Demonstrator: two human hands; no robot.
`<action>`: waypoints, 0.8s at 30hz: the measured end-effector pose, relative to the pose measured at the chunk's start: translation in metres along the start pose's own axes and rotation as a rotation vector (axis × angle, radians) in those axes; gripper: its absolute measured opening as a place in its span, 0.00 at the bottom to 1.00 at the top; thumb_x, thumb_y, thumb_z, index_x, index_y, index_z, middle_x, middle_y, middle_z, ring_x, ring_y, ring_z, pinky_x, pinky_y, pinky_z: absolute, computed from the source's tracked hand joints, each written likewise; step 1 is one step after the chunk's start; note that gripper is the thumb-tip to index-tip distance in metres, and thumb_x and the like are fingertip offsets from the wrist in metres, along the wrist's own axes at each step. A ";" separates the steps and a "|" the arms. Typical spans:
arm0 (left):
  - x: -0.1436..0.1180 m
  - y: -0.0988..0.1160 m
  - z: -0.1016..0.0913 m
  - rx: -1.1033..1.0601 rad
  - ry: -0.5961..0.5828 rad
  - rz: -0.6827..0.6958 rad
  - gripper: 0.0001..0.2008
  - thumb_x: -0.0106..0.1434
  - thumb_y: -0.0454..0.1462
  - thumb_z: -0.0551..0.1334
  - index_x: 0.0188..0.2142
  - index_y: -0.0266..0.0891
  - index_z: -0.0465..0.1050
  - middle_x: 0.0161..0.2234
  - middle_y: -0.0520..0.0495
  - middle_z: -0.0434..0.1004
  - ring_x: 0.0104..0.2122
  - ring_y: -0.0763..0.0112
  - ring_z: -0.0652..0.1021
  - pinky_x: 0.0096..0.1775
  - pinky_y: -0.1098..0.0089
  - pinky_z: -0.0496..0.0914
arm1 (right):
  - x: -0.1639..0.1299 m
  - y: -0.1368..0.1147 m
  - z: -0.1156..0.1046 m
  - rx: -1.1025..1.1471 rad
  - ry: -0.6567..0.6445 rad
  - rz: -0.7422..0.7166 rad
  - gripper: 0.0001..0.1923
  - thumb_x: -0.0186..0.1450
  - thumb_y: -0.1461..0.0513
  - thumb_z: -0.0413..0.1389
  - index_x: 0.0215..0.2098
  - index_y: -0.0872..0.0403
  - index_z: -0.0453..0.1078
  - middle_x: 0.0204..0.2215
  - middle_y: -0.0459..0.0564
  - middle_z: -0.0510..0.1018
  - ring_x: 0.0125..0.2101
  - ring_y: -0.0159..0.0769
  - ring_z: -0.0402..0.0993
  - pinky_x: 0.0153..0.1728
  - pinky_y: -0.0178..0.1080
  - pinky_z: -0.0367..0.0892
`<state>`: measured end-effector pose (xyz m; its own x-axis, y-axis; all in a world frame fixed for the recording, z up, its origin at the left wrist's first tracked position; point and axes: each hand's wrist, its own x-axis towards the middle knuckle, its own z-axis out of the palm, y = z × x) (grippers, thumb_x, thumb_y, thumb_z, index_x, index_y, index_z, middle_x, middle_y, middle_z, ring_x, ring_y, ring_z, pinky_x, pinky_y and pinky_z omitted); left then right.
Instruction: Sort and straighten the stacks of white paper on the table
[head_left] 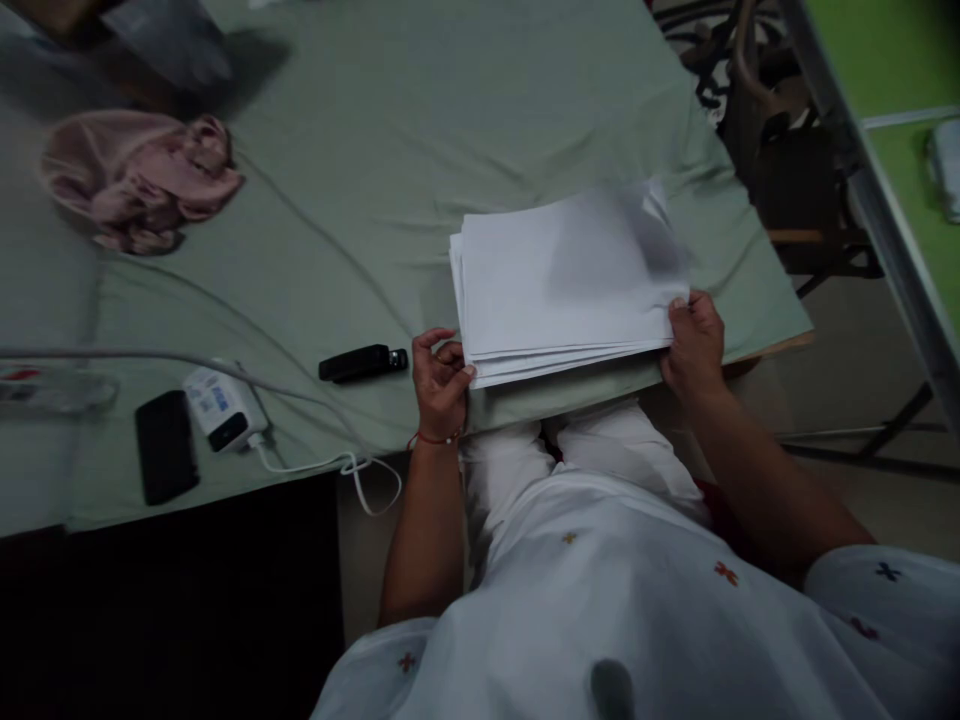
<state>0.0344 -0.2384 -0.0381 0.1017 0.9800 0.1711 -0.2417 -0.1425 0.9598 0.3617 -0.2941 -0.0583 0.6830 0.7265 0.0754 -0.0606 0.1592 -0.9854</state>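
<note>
The left hand (441, 385) rested at the near left corner of a stack of white paper (559, 285), fingers curled and the thumb and fingertips touching the edge of the sheets. The right hand (694, 345) gripped the near right corner, thumb on top and fingers under the sheets. The stack lay in the middle right of the frame, on the near edge of a surface covered with a green sheet (375, 160), just above the person's lap. The top sheets at the far right corner looked blurred and lifted, so they appeared loose.

Left of the left hand lay a black stapler (362, 363); further left a white charger (221, 408) with its cable (352, 465), and a black phone (166, 445). A pink cloth (139, 178) sat in the upper left.

The stack overhung the edge slightly; a loose grip could have let sheets fan out or slide to the floor, and uneven squaring would have left the edges misaligned.
</note>
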 end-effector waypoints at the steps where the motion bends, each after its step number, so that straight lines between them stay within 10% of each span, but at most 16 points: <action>1: 0.000 0.000 0.000 -0.005 -0.006 -0.001 0.30 0.49 0.44 0.78 0.49 0.46 0.68 0.32 0.53 0.74 0.31 0.72 0.75 0.34 0.72 0.67 | 0.000 0.000 0.000 0.003 -0.001 0.005 0.12 0.64 0.51 0.62 0.36 0.46 0.65 0.31 0.44 0.76 0.37 0.40 0.76 0.44 0.46 0.73; 12: 0.004 -0.001 0.001 -0.045 0.103 -0.128 0.29 0.45 0.33 0.74 0.45 0.45 0.66 0.31 0.55 0.75 0.29 0.74 0.75 0.31 0.75 0.66 | 0.001 -0.004 -0.001 0.050 -0.084 0.049 0.12 0.63 0.52 0.65 0.35 0.45 0.66 0.31 0.44 0.78 0.37 0.41 0.78 0.45 0.49 0.75; 24: 0.008 0.005 0.006 -0.051 0.234 -0.269 0.29 0.49 0.44 0.78 0.49 0.42 0.76 0.26 0.55 0.77 0.25 0.73 0.77 0.27 0.74 0.68 | -0.002 -0.010 0.002 0.073 -0.125 0.074 0.15 0.61 0.50 0.66 0.35 0.46 0.65 0.28 0.43 0.75 0.36 0.40 0.77 0.40 0.44 0.75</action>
<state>0.0397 -0.2319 -0.0311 -0.0542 0.9875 -0.1479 -0.2848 0.1267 0.9502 0.3591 -0.2956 -0.0483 0.5795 0.8146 0.0261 -0.1631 0.1472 -0.9756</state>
